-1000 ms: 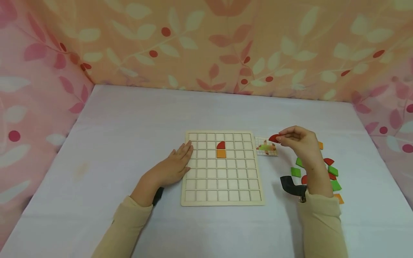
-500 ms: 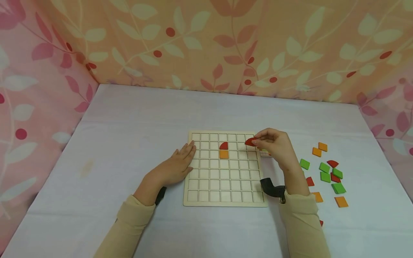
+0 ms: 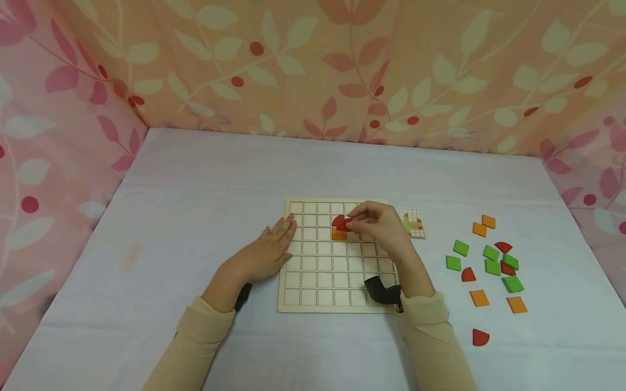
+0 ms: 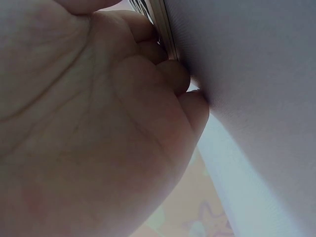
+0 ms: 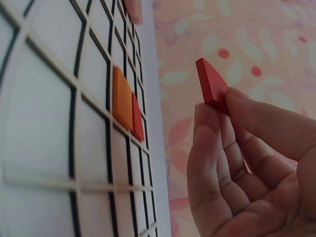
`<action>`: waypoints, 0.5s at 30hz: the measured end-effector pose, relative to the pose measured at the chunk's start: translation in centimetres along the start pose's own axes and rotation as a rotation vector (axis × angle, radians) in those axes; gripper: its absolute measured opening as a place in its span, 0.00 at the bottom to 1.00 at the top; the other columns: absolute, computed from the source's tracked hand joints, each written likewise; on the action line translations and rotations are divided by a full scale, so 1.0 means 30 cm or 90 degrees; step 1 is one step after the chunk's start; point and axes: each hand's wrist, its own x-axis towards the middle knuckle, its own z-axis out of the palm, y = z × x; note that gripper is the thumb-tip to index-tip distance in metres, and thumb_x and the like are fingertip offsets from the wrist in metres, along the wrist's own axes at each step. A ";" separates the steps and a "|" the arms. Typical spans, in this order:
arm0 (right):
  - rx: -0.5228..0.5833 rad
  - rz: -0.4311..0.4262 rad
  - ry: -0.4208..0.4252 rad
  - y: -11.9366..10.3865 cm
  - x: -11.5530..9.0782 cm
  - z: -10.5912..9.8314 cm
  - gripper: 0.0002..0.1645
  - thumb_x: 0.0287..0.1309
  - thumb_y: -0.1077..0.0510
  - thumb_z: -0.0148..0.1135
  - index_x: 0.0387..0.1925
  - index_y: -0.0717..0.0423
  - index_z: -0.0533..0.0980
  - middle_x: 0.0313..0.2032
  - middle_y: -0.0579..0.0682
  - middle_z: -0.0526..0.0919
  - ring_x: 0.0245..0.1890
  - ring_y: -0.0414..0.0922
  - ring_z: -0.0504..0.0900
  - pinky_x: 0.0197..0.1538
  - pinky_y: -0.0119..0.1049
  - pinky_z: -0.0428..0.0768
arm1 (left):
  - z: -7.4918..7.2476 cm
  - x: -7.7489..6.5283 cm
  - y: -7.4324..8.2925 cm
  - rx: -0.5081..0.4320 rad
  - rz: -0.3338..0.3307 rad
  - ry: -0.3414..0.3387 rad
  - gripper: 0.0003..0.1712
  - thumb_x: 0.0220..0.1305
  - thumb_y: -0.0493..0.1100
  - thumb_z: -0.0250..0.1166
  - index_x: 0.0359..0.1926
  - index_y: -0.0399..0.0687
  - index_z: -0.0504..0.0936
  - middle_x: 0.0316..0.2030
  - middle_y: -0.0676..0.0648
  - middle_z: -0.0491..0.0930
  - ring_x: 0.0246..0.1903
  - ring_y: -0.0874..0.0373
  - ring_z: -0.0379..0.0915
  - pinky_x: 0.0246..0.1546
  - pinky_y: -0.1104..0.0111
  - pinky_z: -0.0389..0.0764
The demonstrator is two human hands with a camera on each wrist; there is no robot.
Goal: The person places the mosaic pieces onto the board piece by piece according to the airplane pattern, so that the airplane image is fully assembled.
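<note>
A pale wooden grid board [image 3: 307,264] lies on the table. My left hand [image 3: 266,248] rests with straight fingers along its left edge; in the left wrist view the fingertips [image 4: 175,76] meet the board's side. Between thumb and fingers, my right hand [image 3: 383,228] pinches a red quarter-circle tile [image 5: 213,86]. That tile is held up off the board's face, over the upper middle cells. Set in the grid are an orange square tile [image 5: 122,101] and, just beyond it, another red quarter-circle tile [image 3: 337,219]. The right hand covers several cells at the upper right.
Partly behind the right hand, a pattern card [image 3: 418,224] lies at the board's right edge. Farther right are scattered loose green tiles [image 3: 453,263], orange tiles [image 3: 480,298] and red tiles [image 3: 481,337]. Floral cloth [image 3: 274,70] walls the table's back and sides.
My right hand has carried the red quarter-circle tile leftward from above the card to over the tiles in the grid. The card shows more again. The left hand stays at the board's edge.
</note>
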 end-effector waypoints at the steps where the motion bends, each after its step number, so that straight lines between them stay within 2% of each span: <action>1: -0.003 0.004 -0.003 -0.003 0.000 0.011 0.11 0.52 0.69 0.65 0.39 0.70 0.77 0.33 0.54 0.83 0.32 0.48 0.82 0.37 0.36 0.81 | -0.001 0.000 0.000 0.001 0.000 0.001 0.38 0.72 0.42 0.48 0.72 0.34 0.39 0.73 0.40 0.30 0.71 0.47 0.27 0.68 0.50 0.41; 6: -0.035 0.021 -0.027 -0.012 0.002 0.060 0.10 0.52 0.67 0.66 0.38 0.67 0.79 0.33 0.55 0.83 0.32 0.46 0.82 0.37 0.33 0.79 | -0.001 0.000 0.004 -0.002 -0.004 0.001 0.38 0.72 0.42 0.48 0.72 0.34 0.39 0.73 0.40 0.30 0.71 0.47 0.27 0.68 0.50 0.41; 15: -0.102 0.031 -0.066 0.000 0.021 0.144 0.06 0.48 0.66 0.68 0.32 0.62 0.81 0.28 0.51 0.83 0.29 0.43 0.80 0.36 0.34 0.76 | 0.000 0.001 0.008 0.000 -0.014 -0.003 0.39 0.72 0.44 0.49 0.73 0.36 0.39 0.73 0.42 0.30 0.72 0.48 0.27 0.68 0.51 0.41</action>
